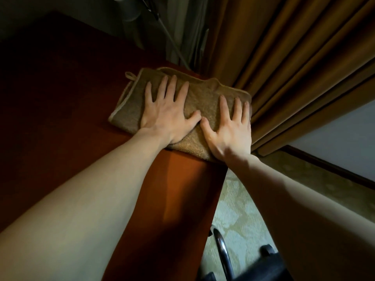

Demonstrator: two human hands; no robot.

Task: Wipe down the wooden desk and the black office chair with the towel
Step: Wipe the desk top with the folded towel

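The towel point(205, 102) lies folded at the far right corner of the counter point(182, 179), just beside the curtain point(294, 67). The left hand point(168, 116) and the right hand point(229, 132) press flat on it, each grip spread wide, fingers apart. The chair point(261, 266) shows below, on the carpet point(239, 209).

Towel point(205, 100) on desk point(182, 179) far right corner, both hands flat on it, curtain point(284, 67) just right.
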